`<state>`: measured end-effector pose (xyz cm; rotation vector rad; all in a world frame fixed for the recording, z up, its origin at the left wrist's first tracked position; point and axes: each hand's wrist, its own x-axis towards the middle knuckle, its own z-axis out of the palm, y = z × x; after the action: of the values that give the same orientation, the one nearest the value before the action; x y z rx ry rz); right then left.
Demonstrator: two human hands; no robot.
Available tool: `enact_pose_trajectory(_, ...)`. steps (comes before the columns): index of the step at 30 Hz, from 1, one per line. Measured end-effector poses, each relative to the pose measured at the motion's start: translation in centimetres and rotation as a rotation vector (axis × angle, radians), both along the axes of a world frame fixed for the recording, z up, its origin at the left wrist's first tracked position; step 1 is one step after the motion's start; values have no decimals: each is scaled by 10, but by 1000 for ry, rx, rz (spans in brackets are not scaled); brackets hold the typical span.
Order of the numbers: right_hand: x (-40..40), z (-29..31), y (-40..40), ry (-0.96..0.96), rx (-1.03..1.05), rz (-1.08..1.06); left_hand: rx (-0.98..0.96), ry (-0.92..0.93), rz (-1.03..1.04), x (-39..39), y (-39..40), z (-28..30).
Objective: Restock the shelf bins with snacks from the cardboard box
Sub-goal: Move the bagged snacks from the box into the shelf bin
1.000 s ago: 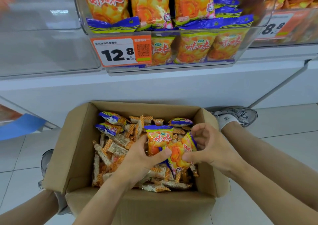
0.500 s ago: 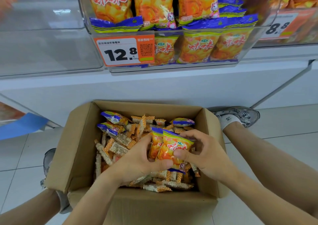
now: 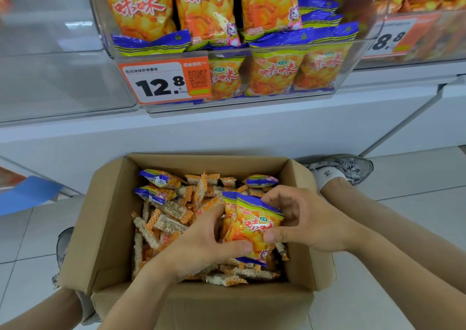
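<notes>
We hold two orange snack bags (image 3: 249, 225) with blue and yellow-green top bands upright over the right half of the cardboard box (image 3: 106, 229); the front bag bears red Chinese characters and a small cartoon cat near its lower edge, and the second bag stands just behind it to the left. Our left hand (image 3: 201, 247) grips the bags from the left, thumb stretched across the lower front and fingers curled behind. Our right hand (image 3: 300, 222) pinches the front bag's right edge, thumb on the face, fingers bent round the top corner. Both forearms reach in from the near side of the box.

Below the bags the box is filled with small bars in orange checked wrappers (image 3: 171, 225), and three more bags of the same kind (image 3: 158, 179) lie toward its far side.

Above, a clear shelf bin (image 3: 353, 60) holds rows of the same bags, with the same red characters and a cat. A price tag (image 3: 164, 80) on its front reads 12.8 beside a QR code; its smaller print is too fine to read. A second tag (image 3: 388, 39) to the right shows 8.8, its start cut off. A grey shoe (image 3: 348, 165) rests on the tiled floor (image 3: 416, 178) beside the box.
</notes>
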<state>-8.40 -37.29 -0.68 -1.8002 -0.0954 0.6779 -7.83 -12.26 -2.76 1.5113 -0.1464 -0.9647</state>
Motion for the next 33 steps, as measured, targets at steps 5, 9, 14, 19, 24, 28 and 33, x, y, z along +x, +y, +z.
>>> enact_pose_trajectory(5, 0, 6, -4, -89, -100, 3, 107, -47, -16, -3, -5, 1)
enact_pose_trajectory(9, -1, 8, -2, -138, -141, 14, 32, 14, -23, 0, -6, 8)
enact_pose_trajectory(14, 3, 13, 2, -11, -59, 198, 100, -60, -104, 4, -2, 15)
enact_pose_trajectory(19, 3, 15, -1, -7, -94, 90, 336, -293, -202, 15, -1, 30)
enact_pose_trajectory(24, 2, 26, -2, -112, 40, -46, 299, -505, -74, 26, -9, 59)
enact_pose_trajectory(28, 4, 50, -1, -247, 161, -218, 176, -575, 116, 36, -14, 82)
enact_pose_trajectory(33, 7, 94, 4, -621, 51, -381, 89, -704, 186, 53, -25, 118)
